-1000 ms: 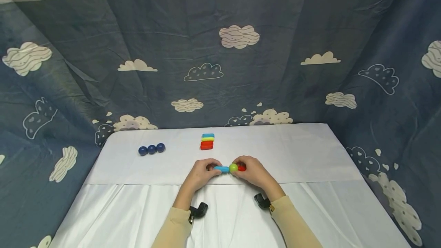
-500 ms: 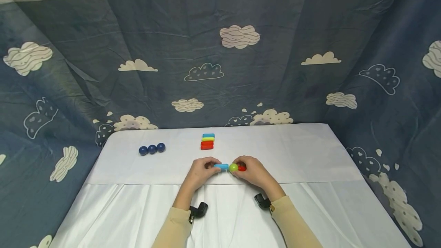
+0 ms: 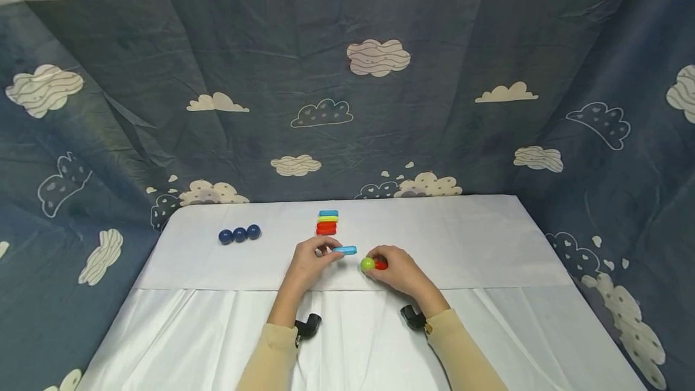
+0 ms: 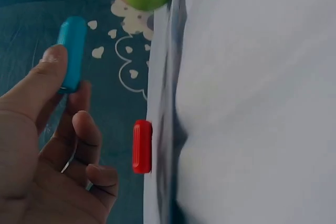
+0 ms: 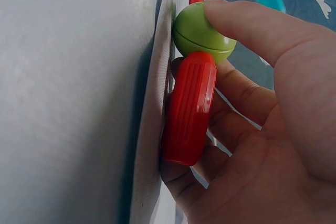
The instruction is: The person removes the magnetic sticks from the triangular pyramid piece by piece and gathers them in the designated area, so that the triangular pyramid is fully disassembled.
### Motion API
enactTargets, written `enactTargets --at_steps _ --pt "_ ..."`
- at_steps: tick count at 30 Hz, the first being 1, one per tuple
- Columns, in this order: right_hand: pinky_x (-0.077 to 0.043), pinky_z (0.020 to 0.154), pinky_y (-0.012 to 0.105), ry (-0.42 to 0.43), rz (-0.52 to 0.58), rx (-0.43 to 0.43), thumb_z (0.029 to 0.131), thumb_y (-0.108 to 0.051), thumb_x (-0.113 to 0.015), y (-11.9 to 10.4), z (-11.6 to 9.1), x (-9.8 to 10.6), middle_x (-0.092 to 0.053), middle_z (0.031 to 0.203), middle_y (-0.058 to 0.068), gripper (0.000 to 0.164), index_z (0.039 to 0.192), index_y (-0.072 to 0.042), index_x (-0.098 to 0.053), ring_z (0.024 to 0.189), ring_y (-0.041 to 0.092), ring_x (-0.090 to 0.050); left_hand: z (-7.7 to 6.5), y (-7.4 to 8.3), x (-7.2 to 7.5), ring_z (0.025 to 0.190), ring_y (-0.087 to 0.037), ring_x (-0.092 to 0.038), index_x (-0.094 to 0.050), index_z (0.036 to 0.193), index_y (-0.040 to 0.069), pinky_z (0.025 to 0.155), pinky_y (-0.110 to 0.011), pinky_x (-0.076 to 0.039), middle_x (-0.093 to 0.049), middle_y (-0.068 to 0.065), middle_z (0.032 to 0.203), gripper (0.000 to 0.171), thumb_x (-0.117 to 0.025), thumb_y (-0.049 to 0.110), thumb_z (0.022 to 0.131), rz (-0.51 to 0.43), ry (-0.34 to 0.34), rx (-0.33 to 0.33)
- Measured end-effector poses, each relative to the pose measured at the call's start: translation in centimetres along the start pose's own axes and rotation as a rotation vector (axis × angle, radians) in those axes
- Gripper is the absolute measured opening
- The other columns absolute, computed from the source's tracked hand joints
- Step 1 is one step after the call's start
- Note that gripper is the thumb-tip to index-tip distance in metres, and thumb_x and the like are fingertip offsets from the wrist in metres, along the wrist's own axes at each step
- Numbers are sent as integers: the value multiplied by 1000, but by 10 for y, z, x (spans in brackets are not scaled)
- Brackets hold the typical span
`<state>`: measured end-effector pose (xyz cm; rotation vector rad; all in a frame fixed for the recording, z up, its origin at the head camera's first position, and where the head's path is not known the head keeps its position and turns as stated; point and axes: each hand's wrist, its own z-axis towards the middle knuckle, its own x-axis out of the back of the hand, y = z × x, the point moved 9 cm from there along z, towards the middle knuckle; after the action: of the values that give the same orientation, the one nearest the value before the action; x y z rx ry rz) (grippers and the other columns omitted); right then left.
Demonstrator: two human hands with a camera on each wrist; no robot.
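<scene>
My left hand (image 3: 308,262) pinches a blue rod (image 3: 345,250) near one end between thumb and fingertips, lifted over the table with its other end pointing right. In the left wrist view the remaining fingers curl loosely below the blue rod (image 4: 73,51). My right hand (image 3: 400,270) grips a glossy green ball (image 3: 367,264), thumb on top. A ribbed red rod (image 5: 190,108) meets the ball and runs back along the fingers toward the palm. A visible gap separates the blue rod from the ball.
Behind the left hand, a short column of rods (image 3: 327,222) in blue, yellow-green and red lies on the white table (image 3: 450,234). Three dark blue balls (image 3: 240,235) sit in a row at the left. A cloud-printed cloth (image 3: 423,125) hangs behind the table.
The left hand has drawn the blue rod away from the green ball, moving it left and toward the back. The right hand has stayed in place with the ball and red rod.
</scene>
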<state>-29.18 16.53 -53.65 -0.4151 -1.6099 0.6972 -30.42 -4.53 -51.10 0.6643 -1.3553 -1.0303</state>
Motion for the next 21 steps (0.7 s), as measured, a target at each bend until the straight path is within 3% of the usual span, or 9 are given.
enactTargets --at_steps 4,10,14,21 --pt "-56 101 46 0 -1 -7 91 -27 -85 0 0 0 -74 111 1 29 117 -16 -76 99 17 -62 9 2 13 85 -12 -58 -81 103 21 72 -23 -45 -73 2 96 16 -87 25 89 -9 48 -14" --pt "-56 101 46 0 -10 -12 91 -27 -85 -2 -1 0 -74 112 1 30 117 -16 -76 100 17 -62 21 -13 29 83 -11 -57 -81 108 14 69 -22 -44 -74 -2 96 21 -87 22 90 -24 108 31" --pt "-56 100 45 2 -10 -15 91 -27 -85 -2 -2 0 -74 112 1 30 117 -15 -76 99 17 -61 28 -28 34 83 -11 -56 -80 111 10 65 -19 -44 -74 -4 97 23 -86 17 90 -28 129 88" --pt "-56 100 45 5 -6 -17 90 -26 -85 -3 -3 1 -73 110 1 30 117 -15 -75 98 17 -62 33 -44 36 81 -15 -56 -81 103 11 67 -21 -45 -75 -5 93 15 -85 17 90 -1 166 149"
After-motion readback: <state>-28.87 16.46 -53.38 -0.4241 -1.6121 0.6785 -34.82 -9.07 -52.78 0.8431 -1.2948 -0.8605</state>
